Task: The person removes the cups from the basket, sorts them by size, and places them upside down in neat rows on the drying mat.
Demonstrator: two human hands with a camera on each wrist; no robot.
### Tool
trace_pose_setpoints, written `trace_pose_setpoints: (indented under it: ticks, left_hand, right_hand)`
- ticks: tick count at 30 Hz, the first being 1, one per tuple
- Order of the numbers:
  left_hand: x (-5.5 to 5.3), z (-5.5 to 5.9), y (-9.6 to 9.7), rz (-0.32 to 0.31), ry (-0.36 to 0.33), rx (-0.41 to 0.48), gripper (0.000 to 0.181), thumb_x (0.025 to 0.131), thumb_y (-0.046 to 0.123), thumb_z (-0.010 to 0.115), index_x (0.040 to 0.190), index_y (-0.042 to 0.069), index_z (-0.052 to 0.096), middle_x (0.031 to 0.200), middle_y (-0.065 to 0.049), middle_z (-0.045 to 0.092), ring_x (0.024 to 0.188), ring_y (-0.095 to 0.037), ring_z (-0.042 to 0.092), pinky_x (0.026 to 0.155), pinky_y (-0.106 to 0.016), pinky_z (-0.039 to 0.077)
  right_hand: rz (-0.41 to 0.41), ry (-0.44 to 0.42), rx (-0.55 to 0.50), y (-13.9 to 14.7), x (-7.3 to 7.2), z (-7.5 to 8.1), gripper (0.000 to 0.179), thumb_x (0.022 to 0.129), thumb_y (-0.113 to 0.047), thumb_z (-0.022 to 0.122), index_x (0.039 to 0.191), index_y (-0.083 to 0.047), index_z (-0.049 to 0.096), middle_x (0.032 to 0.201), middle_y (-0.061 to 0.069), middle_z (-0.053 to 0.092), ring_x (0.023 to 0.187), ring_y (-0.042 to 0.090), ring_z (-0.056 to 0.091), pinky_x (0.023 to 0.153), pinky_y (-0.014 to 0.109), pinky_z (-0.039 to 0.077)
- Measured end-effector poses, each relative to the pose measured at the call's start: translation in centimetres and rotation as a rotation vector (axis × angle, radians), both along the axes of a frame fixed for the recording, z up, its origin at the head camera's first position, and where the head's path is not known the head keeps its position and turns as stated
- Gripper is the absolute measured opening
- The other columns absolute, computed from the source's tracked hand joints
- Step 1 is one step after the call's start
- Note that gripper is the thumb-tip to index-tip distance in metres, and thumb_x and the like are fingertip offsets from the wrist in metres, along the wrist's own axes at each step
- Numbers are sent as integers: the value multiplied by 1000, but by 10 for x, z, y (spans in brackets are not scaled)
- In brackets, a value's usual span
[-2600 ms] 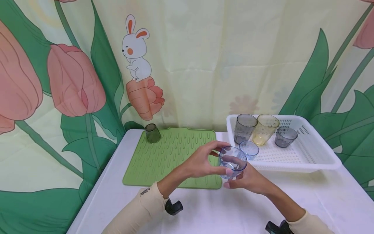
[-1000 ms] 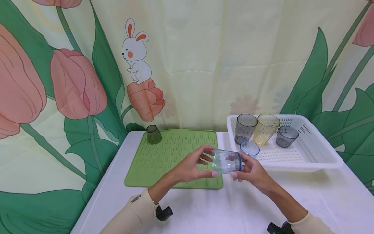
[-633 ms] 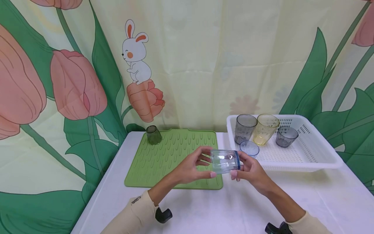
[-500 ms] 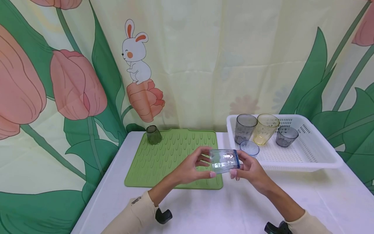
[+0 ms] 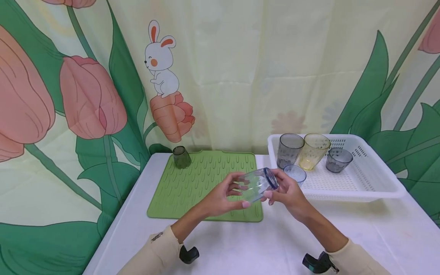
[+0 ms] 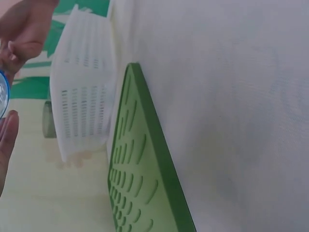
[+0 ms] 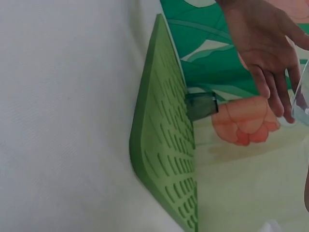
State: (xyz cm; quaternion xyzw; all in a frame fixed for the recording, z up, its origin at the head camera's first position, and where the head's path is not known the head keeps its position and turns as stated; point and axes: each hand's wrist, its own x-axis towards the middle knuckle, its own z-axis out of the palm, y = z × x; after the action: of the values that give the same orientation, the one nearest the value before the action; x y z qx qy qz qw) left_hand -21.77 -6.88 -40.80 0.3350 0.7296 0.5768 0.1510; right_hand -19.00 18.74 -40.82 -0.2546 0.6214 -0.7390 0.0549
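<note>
A clear drinking glass with a blue rim (image 5: 256, 185) is held in the air over the right edge of the green mat. It lies tilted on its side, rim end to the right and slightly raised, base end to the left. My left hand (image 5: 220, 196) spans the base end, thumb below and fingers above and behind. At the rim end my right hand (image 5: 290, 194) grips the glass between thumb and fingers. In the left wrist view, only part of the blue-rimmed glass (image 6: 3, 94) shows; the right wrist view catches its edge beside my left hand (image 7: 265, 53).
On the green ridged mat (image 5: 206, 187), a dark green glass (image 5: 181, 157) stands at the back left corner. The white perforated basket (image 5: 374, 179) holds a tall grey glass (image 5: 289, 150), a yellow glass (image 5: 313, 152), a short grey glass (image 5: 338, 160) and a small blue-rimmed glass (image 5: 295, 175).
The glass has turned from mouth-up onto its side, then its rim end rose a little. Both hands have shifted slightly left with it. The glasses in the basket stay put.
</note>
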Motion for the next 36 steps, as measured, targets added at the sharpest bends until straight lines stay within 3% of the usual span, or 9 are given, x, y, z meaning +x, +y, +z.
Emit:
trace_pose_setpoints:
  ticks: [9, 17, 21, 25, 30, 33, 36]
  left_hand:
    - [1, -4, -22, 50, 44, -10, 80, 89, 36, 77, 151, 12, 32, 142, -13, 50, 127, -34, 56, 102, -30, 51]
    - [-1, -14, -49, 109, 100, -122, 64, 91, 32, 75, 145, 16, 44, 137, -3, 56, 125, -25, 59, 102, -33, 51]
    - [1, -23, -67, 154, 108, -155, 59, 92, 28, 74, 143, 16, 47, 135, -2, 59, 123, -23, 60, 101, -39, 51]
    - [2, -30, -83, 190, 106, -188, 57, 92, 30, 75, 142, 17, 49, 135, -7, 59, 120, -22, 60, 101, -45, 50]
    - [1, -40, -104, 242, 100, -221, 54, 91, 32, 76, 138, 19, 53, 137, -14, 59, 119, -24, 60, 101, -49, 49]
    - [0, -46, -117, 271, 113, -243, 52, 91, 33, 75, 136, 15, 56, 136, -14, 60, 119, -26, 61, 100, -48, 50]
    - [0, -51, -129, 300, 123, -265, 51, 92, 32, 74, 134, 9, 59, 134, -15, 61, 119, -27, 61, 100, -48, 49]
  right_hand:
    - [-7, 15, -3, -14, -13, 8, 45, 91, 7, 63, 131, -4, 45, 111, 1, 63, 74, 14, 73, 61, 23, 57]
    - [-93, 8, 126, -25, -25, 15, 51, 88, 4, 69, 134, -2, 46, 118, -3, 63, 69, 14, 72, 61, 27, 57]
    - [-99, 14, 173, -31, -32, 19, 57, 87, 2, 71, 138, 2, 45, 121, -4, 62, 64, 13, 70, 61, 29, 58]
    - [-113, 13, 212, -38, -38, 22, 58, 86, -1, 73, 138, 1, 47, 126, 2, 60, 62, 15, 70, 60, 30, 58]
    - [-123, 2, 278, -49, -45, 26, 59, 85, -9, 77, 137, -3, 50, 133, 19, 55, 66, 25, 72, 63, 36, 60]
    - [-129, 1, 310, -54, -50, 28, 60, 85, -12, 78, 137, -3, 50, 135, 26, 53, 68, 30, 73, 66, 41, 61]
    - [-148, 3, 351, -59, -54, 30, 62, 85, -14, 79, 138, -4, 50, 135, 26, 54, 69, 32, 73, 66, 39, 61]
